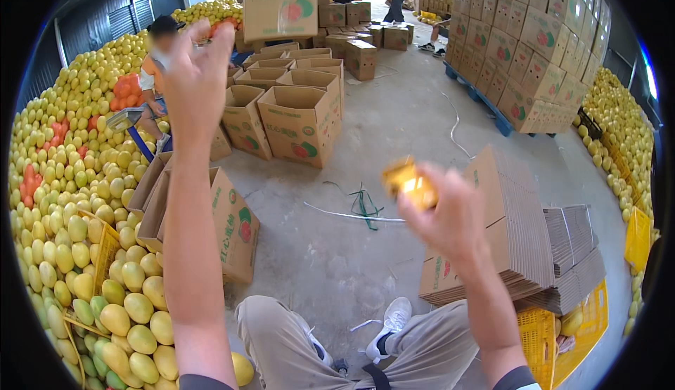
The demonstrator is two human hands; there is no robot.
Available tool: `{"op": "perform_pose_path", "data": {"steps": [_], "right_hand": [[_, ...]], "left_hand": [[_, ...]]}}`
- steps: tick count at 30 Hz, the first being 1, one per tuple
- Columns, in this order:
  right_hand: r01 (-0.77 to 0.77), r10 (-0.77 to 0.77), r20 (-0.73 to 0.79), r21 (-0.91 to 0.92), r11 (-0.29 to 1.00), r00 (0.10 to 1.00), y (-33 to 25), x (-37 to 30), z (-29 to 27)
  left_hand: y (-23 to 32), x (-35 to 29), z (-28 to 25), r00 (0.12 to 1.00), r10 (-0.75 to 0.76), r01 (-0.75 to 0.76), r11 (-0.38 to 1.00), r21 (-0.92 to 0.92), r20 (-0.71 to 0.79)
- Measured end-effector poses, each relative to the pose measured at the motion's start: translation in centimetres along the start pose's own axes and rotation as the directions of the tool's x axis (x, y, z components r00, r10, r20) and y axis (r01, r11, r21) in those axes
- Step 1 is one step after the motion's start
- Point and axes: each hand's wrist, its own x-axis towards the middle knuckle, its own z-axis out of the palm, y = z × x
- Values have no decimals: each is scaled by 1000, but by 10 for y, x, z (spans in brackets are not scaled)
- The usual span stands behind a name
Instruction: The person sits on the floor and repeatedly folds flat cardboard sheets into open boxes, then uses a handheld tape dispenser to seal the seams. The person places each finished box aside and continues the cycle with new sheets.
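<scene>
Bright, whitest far beyond right hand [453,211]; glare on gripped yellow object [409,184]; left hand [199,70] blurred; outer edges bent, dark.

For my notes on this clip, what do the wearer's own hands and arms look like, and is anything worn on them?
The left hand and right hand are bare: no gloves, and no watch or bracelet shows. The hands are blurred, so rings can't be ruled out. Dark left sleeve and right sleeve edges show at the bottom.
</scene>
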Motion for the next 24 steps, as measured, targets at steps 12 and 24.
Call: {"op": "perform_pose_path", "data": {"steps": [12, 24], "right_hand": [[127, -48, 847, -23, 992, 529, 28, -122, 151], [354, -267, 936, 175, 919, 229, 41, -164, 225]], "left_hand": [[15, -228, 164, 537, -158, 225, 974, 40, 829], [200, -388, 287, 275, 629, -159, 776, -611, 727]]}}
